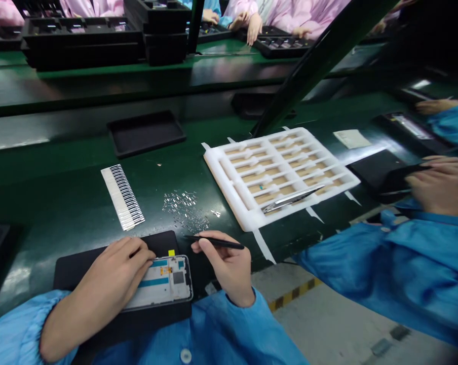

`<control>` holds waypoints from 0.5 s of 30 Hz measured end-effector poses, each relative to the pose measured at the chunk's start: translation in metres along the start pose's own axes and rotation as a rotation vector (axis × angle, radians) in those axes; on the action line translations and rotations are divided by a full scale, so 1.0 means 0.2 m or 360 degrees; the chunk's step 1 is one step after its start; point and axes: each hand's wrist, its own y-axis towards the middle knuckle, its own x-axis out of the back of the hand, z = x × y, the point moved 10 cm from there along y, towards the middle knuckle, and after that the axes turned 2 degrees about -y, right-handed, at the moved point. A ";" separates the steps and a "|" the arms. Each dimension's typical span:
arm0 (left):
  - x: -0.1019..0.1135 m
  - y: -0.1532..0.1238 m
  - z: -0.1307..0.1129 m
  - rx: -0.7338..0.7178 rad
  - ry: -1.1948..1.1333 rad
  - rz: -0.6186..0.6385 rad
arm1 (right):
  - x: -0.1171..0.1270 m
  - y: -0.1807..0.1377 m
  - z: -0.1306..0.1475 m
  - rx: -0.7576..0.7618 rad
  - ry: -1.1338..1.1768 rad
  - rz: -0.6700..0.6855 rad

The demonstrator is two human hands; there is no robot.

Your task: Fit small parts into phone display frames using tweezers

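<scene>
My left hand [111, 276] lies on an opened phone frame [168, 284], fingers curled and pressing its top edge. The frame rests on a black pad [77, 263] at the bench's near edge. My right hand [227, 266] is closed on a thin black tweezer-like tool [216, 242] that points left, just right of the frame. A scatter of tiny silver parts [185, 208] lies beyond the tool. A white tray [278, 172] with tan strips carries metal tweezers [290, 198].
A barcode label strip [122, 196] lies left of the silver parts. An empty black tray [145, 133] sits farther back. A co-worker's blue sleeve [388, 274] and hands [437, 185] work on a dark device at right. Stacked black trays [80, 40] and pink-clad people lie beyond.
</scene>
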 end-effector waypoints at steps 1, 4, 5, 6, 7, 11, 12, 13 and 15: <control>0.00 0.00 0.00 0.0012 -0.0001 0.0013 | 0.00 0.00 0.00 -0.0001 0.0001 0.0000; 0.00 0.00 0.00 0.0027 -0.0005 0.0048 | -0.01 0.00 -0.02 -0.0023 -0.0030 -0.0015; 0.00 0.00 0.00 0.0017 -0.0006 0.0048 | -0.02 0.00 -0.02 -0.0027 -0.0053 -0.0019; 0.02 0.01 0.01 0.0001 -0.0006 0.0040 | -0.02 0.00 -0.03 -0.0026 -0.0078 -0.0020; 0.04 0.02 0.01 -0.0012 -0.0002 0.0026 | -0.03 0.00 -0.03 -0.0016 -0.0104 -0.0021; 0.17 0.08 0.12 0.0023 0.0154 -0.0143 | -0.06 0.00 -0.03 0.0023 -0.0210 -0.0008; 0.20 0.10 0.15 0.0053 0.0222 -0.0206 | -0.06 0.00 -0.04 0.0027 -0.0229 -0.0007; 0.23 0.11 0.18 0.0078 0.0286 -0.0264 | -0.06 0.00 -0.04 0.0030 -0.0244 -0.0008; 0.25 0.14 0.22 0.0102 0.0372 -0.0328 | -0.06 0.00 -0.04 0.0037 -0.0253 -0.0013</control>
